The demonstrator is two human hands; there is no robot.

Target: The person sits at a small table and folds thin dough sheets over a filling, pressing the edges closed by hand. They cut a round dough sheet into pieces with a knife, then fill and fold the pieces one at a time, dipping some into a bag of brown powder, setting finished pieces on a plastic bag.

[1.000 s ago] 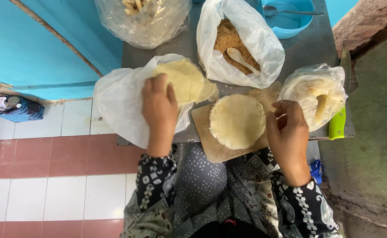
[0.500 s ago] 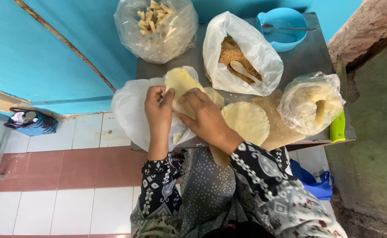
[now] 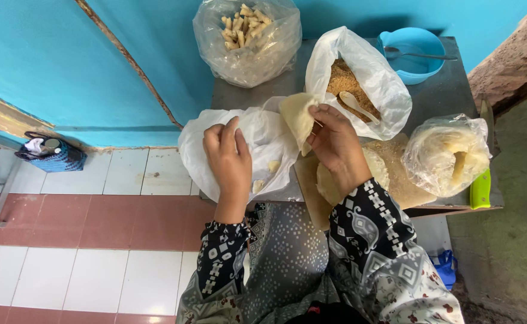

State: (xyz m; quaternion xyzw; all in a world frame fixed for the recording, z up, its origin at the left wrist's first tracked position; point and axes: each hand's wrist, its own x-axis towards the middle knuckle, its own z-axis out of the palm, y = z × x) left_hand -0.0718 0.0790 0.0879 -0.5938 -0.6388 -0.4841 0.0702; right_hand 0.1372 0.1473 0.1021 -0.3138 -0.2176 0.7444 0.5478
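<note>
Right, your right hand is pinching a thin, pale dough sheet between fingertips and thumb, lifted above the white plastic bag at the counter's near-left edge. Your left hand rests loosely curled on that bag, fingers on the plastic, gripping nothing I can make out. The sheet is floppy, folded over, cream-coloured. Another round sheet lies on a wooden board under your right wrist. The counter is grey and also carries a clear bag of rolled pieces, a white bag of brown crumbs with a spoon, a blue bowl and a clear bag of sheets. Turquoise wall, white and reddish floor tiles.
</note>
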